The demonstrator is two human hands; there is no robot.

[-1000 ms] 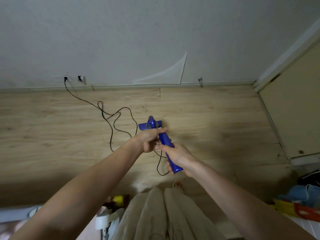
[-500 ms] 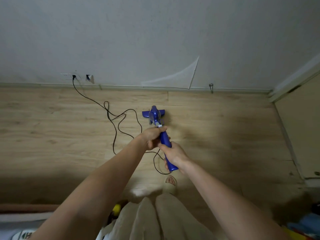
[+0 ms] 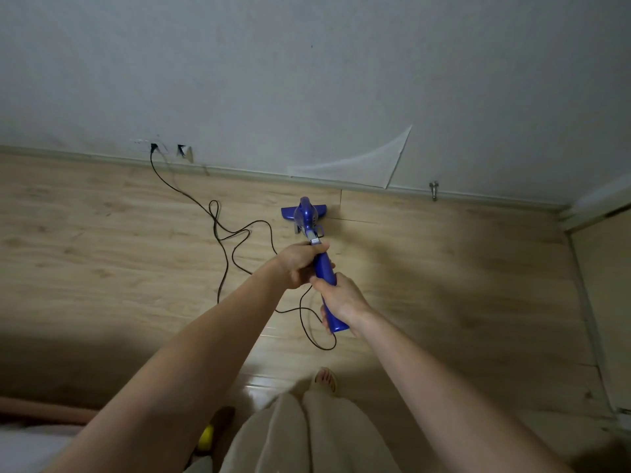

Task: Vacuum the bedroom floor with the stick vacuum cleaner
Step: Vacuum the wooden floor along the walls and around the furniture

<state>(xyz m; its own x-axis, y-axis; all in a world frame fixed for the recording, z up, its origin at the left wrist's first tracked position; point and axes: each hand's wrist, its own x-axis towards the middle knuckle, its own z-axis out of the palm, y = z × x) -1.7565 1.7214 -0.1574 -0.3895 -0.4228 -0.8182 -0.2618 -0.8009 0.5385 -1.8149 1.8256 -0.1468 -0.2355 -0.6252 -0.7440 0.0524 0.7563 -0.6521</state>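
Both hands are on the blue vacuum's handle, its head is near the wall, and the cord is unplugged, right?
Not quite: the head view shows the cord plugged into the wall socket. Both the left hand and right hand grip the blue vacuum, whose head is near the wall.

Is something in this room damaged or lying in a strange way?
Yes. A triangular flap of wallpaper has peeled off the wall just above the skirting, near the vacuum head. Also, the black power cord lies in loose loops on the floor, left of the head.
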